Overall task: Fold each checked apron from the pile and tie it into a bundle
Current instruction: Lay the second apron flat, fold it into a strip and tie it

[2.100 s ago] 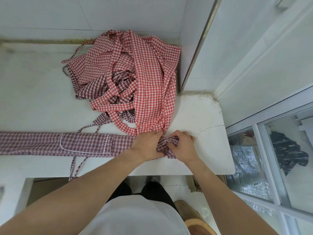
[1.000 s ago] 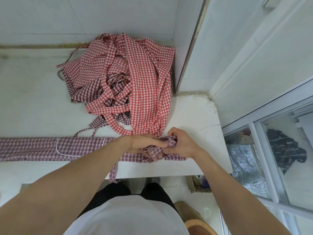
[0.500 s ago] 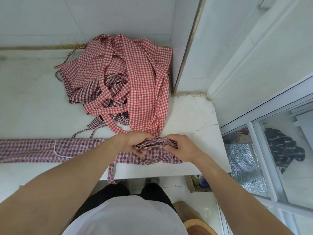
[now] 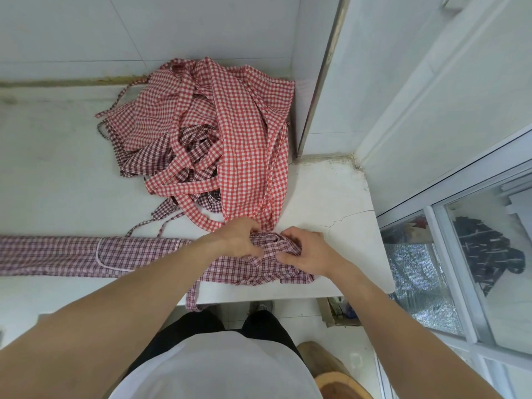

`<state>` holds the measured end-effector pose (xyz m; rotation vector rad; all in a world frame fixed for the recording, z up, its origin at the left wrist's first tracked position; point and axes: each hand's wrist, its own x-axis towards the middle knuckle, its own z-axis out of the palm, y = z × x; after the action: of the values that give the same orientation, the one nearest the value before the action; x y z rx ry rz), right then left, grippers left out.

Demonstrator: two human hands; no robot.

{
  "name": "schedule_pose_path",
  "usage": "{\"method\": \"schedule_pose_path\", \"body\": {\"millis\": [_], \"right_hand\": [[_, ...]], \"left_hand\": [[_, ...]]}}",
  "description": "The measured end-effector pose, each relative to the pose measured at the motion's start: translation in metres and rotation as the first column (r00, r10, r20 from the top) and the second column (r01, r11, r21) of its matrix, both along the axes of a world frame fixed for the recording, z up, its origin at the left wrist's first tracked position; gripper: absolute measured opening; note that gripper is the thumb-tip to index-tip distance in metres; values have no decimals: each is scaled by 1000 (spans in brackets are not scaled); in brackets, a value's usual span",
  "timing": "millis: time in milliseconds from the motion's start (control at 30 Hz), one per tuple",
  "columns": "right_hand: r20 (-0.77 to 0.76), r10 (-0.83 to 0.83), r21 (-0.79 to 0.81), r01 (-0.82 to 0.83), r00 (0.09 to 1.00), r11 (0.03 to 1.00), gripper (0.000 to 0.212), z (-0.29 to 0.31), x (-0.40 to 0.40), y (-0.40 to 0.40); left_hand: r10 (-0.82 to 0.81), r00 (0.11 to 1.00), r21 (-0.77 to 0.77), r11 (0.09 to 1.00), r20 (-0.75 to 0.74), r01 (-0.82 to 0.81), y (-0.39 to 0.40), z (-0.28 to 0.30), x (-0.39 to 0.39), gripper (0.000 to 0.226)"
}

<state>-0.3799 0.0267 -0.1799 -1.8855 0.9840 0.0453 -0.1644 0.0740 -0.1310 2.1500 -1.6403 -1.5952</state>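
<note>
The dark-checked apron (image 4: 138, 256) lay in a long folded strip along the front edge of the white counter (image 4: 331, 197), its right end bunched up between both hands. The left hand (image 4: 240, 237) and the right hand (image 4: 306, 250) each gripped that bunched end with curled fingers, though the exact fold they held was hard to make out. Behind them, touching the wall, sat the pile of red checked aprons (image 4: 218, 131).

You're standing at a white stone counter (image 4: 331, 194), cracked near its edge, in what looks like a tiled utility corner of a home or kitchen: white wall tiles (image 4: 86, 33) behind, a sliding glass window (image 4: 475, 254) at your right, a wooden chopping block (image 4: 336, 384) below.
</note>
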Motion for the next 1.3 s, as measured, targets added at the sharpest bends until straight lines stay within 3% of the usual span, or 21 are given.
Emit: {"method": "schedule_pose_path", "body": {"millis": [100,200,300,433,533,600,700,767,933,1067,1133,1200,1300], "right_hand": [[-13,23,-158,-24,1000,987,60,3,-10,5],[85,-18,-234,37,996,972,54,-4,-21,16],[217,-73,-303,138,973,943,44,-17,-26,31],[148,-94,-546,160,985,822,39,-28,-21,50],[136,-161,-586,210,978,783,37,-30,-14,56],[140,-184,-598,231,973,767,38,-34,-12,57],[180,-188,-608,260,965,750,45,-39,-15,62],[176,-190,-618,258,966,742,48,-41,-18,65],[208,-257,-565,330,944,756,39,-40,-19,67],[231,-422,-328,479,877,814,22,-21,-10,64],[153,-520,-203,541,841,816,45,-10,-5,64],[91,-608,-109,615,789,781,74,1,1,64],[-51,-617,-109,610,785,785,79,6,6,60]], "left_hand": [[39,996,157,987,-86,-25,-2,-3,5,47],[55,992,287,958,-115,-19,-1,-4,10,45],[-87,996,281,956,19,79,2,-8,6,50],[-319,854,50,943,412,328,6,-10,-13,35],[-306,760,-101,894,574,436,10,-14,-22,36],[-259,782,-271,837,567,475,18,-22,-24,48],[-266,835,-548,652,482,524,32,-35,-34,38],[-281,872,-562,676,402,477,38,-43,-37,38],[-208,956,-613,734,208,293,46,-62,-27,35],[-209,978,-578,795,24,184,47,-57,-12,45],[-221,973,-592,776,69,218,48,-55,-4,48],[-236,937,-661,664,257,349,55,-53,2,43],[-200,899,-704,565,390,431,68,-59,4,33]]}}
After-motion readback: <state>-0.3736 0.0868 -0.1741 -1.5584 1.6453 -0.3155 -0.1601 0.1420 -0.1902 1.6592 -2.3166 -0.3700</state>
